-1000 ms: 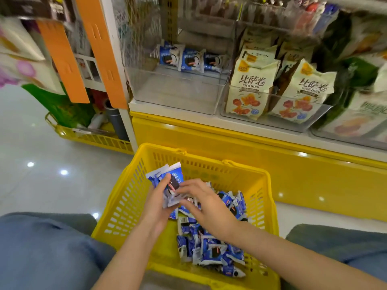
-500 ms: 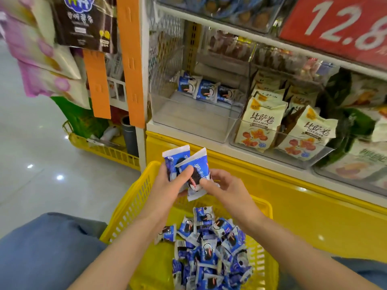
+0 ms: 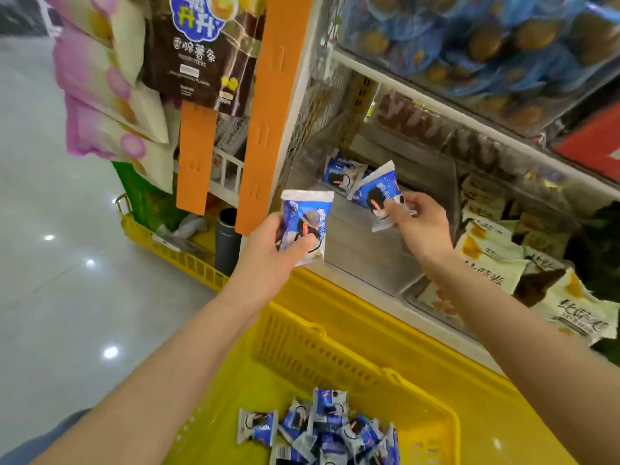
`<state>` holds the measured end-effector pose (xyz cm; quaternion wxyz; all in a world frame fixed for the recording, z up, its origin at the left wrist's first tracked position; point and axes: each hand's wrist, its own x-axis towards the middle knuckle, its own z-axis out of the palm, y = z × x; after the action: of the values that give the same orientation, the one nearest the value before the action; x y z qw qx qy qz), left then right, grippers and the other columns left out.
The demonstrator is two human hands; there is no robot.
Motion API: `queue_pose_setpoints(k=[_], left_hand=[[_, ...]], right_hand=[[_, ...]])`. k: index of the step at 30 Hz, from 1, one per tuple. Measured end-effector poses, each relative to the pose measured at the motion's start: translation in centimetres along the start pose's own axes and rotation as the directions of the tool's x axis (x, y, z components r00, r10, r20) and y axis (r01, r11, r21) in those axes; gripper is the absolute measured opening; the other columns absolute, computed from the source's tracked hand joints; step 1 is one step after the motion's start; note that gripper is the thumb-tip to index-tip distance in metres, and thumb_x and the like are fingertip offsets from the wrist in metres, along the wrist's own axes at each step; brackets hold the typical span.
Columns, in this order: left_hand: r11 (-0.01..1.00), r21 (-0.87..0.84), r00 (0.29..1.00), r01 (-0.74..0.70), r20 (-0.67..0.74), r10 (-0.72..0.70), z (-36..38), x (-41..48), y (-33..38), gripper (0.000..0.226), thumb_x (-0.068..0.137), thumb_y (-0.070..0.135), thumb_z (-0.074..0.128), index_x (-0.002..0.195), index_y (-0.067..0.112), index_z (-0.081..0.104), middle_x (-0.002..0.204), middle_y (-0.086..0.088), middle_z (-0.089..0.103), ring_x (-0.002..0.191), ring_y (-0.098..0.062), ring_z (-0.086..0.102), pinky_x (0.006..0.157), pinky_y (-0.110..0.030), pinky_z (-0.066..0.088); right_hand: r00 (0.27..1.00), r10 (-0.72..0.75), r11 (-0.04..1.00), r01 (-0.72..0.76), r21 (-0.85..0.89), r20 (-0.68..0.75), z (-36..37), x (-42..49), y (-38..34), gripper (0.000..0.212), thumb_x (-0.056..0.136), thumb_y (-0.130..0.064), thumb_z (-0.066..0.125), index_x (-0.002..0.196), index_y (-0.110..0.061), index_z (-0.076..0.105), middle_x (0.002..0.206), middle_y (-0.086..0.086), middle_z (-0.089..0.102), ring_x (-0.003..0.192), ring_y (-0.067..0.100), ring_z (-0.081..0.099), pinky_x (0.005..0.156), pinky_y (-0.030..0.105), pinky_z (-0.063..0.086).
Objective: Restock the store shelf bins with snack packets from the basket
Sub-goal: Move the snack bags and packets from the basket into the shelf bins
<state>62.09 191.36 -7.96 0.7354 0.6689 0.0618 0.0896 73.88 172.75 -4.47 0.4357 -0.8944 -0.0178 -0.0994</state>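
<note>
The shelf (image 3: 402,313) fills the upper right of the frame, with cream bags (image 3: 489,260) at its right. The yellow basket (image 3: 302,357) sits at bottom centre, below the shelf edge, and holds a pile (image 3: 322,427) of blue snack packets. A clear bin (image 3: 365,260) stands on the shelf at the centre of the frame, with back packets (image 3: 342,172) lying at its far end. The left hand (image 3: 268,250), centre left, grips the left packet (image 3: 305,226) upright, thumb across its front, before the bin's near left corner. The right hand (image 3: 419,226), over the bin, pinches the lower end of the tilted right packet (image 3: 377,193).
</note>
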Motion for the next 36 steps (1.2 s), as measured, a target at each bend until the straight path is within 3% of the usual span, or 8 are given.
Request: queue_pose_setpoints(k=[5, 11, 14, 17, 24, 27, 31, 36], left_hand=[[0.999, 0.000, 0.997, 0.051, -0.065, -0.051, -0.8, 2.5, -0.3, 0.029, 0.086, 0.025, 0.062, 0.112, 0.027, 0.051, 0.105, 0.011, 0.064, 0.089, 0.002, 0.062, 0.062, -0.009, 0.049], [0.998, -0.033, 0.997, 0.061, -0.041, -0.062, -1.2, 4.5, -0.7, 0.028, 0.086, 0.023, 0.063, 0.111, 0.027, 0.051, 0.102, 0.011, 0.064, 0.083, 0.005, 0.063, 0.060, -0.008, 0.048], [0.997, -0.052, 0.997, 0.065, -0.036, -0.066, -1.3, 5.2, -0.5, 0.028, 0.086, 0.024, 0.062, 0.111, 0.027, 0.050, 0.100, 0.014, 0.063, 0.082, 0.008, 0.062, 0.058, -0.006, 0.047], [0.995, -0.066, 0.996, 0.081, -0.033, -0.083, -1.2, 5.6, -0.4, 0.032, 0.086, 0.025, 0.062, 0.115, 0.026, 0.049, 0.108, 0.008, 0.062, 0.089, -0.002, 0.063, 0.058, -0.007, 0.049], [0.989, -0.124, 0.996, 0.085, -0.009, -0.087, -1.2, 6.0, -0.5, 0.036, 0.086, 0.023, 0.062, 0.120, 0.022, 0.050, 0.115, 0.003, 0.063, 0.095, -0.009, 0.064, 0.064, -0.012, 0.052], [0.989, -0.129, 0.997, 0.076, -0.007, -0.077, -1.3, 6.0, -0.7, 0.032, 0.085, 0.021, 0.062, 0.114, 0.024, 0.050, 0.111, 0.004, 0.064, 0.090, -0.006, 0.065, 0.060, -0.010, 0.050], [0.991, -0.113, 0.998, 0.066, -0.008, -0.067, -1.4, 6.0, -0.6, 0.031, 0.085, 0.023, 0.063, 0.113, 0.028, 0.049, 0.110, 0.006, 0.063, 0.089, -0.006, 0.065, 0.058, -0.009, 0.050], [0.995, -0.086, 0.998, 0.053, -0.010, -0.054, -1.4, 6.0, -0.5, 0.029, 0.085, 0.026, 0.062, 0.111, 0.030, 0.048, 0.106, 0.009, 0.062, 0.088, -0.004, 0.064, 0.058, -0.008, 0.050]], right_hand=[[0.996, 0.004, 0.914, 0.032, -0.404, 0.089, 1.9, 6.6, 0.3, 0.040, 0.090, -0.023, 0.060, 0.124, -0.002, 0.056, 0.124, 0.017, 0.059, 0.112, 0.029, 0.054, 0.087, 0.027, 0.037], [0.958, 0.180, 0.635, 0.059, -0.770, 0.221, 1.1, 11.2, 1.8, 0.035, 0.091, -0.015, 0.057, 0.119, 0.005, 0.055, 0.121, 0.025, 0.057, 0.110, 0.036, 0.055, 0.075, 0.029, 0.037], [0.954, 0.205, 0.564, 0.068, -0.823, 0.219, 1.4, 12.2, 2.1, 0.039, 0.092, -0.015, 0.056, 0.126, 0.003, 0.049, 0.127, 0.023, 0.053, 0.115, 0.035, 0.052, 0.088, 0.034, 0.042], [0.958, 0.211, 0.472, 0.073, -0.879, 0.193, 1.9, 13.0, 2.3, 0.040, 0.093, -0.019, 0.055, 0.128, -0.001, 0.048, 0.128, 0.021, 0.053, 0.117, 0.034, 0.051, 0.098, 0.039, 0.043], [0.971, 0.105, 0.295, 0.177, -0.939, 0.216, 2.5, 13.5, 3.5, 0.044, 0.088, -0.025, 0.064, 0.125, -0.007, 0.051, 0.125, 0.017, 0.056, 0.113, 0.033, 0.055, 0.089, 0.037, 0.046], [0.965, 0.094, 0.267, 0.213, -0.940, 0.245, 2.9, 13.8, 3.6, 0.053, 0.085, -0.037, 0.066, 0.128, -0.010, 0.049, 0.126, 0.015, 0.055, 0.113, 0.031, 0.054, 0.089, 0.038, 0.046], [0.978, 0.073, 0.227, 0.173, -0.959, 0.193, 3.1, 14.0, 3.8, 0.054, 0.084, -0.039, 0.067, 0.126, -0.009, 0.049, 0.125, 0.015, 0.053, 0.113, 0.031, 0.053, 0.090, 0.039, 0.046], [0.986, 0.051, 0.342, 0.132, -0.930, 0.159, 3.6, 13.4, 2.9, 0.052, 0.087, -0.034, 0.063, 0.127, -0.005, 0.046, 0.127, 0.018, 0.052, 0.114, 0.033, 0.052, 0.090, 0.041, 0.046]])
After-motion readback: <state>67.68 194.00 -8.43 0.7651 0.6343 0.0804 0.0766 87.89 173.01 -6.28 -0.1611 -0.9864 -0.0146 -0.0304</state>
